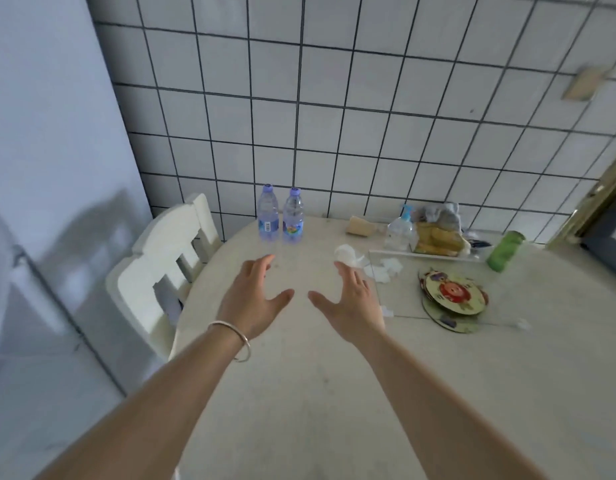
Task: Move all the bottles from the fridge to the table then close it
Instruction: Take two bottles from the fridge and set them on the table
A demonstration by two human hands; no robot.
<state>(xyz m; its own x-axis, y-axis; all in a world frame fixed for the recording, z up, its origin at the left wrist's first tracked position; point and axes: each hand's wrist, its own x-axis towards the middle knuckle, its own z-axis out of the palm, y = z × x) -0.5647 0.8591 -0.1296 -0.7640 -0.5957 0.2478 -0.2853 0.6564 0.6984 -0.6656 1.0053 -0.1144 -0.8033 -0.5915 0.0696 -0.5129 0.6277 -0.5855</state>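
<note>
Two clear water bottles with purple caps stand upright side by side at the far edge of the round cream table (299, 393): the left bottle (268, 213) and the right bottle (293, 216). My left hand (252, 299), with a silver bangle on the wrist, hovers over the table a little in front of the bottles, fingers spread, holding nothing. My right hand (351, 303) is beside it, also spread and holding nothing. The grey fridge (40, 168) fills the left side; its front face looks closed.
A white chair (168, 265) stands between the fridge and the table. On the table's right are a crumpled tissue (348, 256), a glass sheet, round coasters (451, 296), a green can (505, 251), a bag of food (438, 237) and a spray bottle (400, 226). A tiled wall lies behind.
</note>
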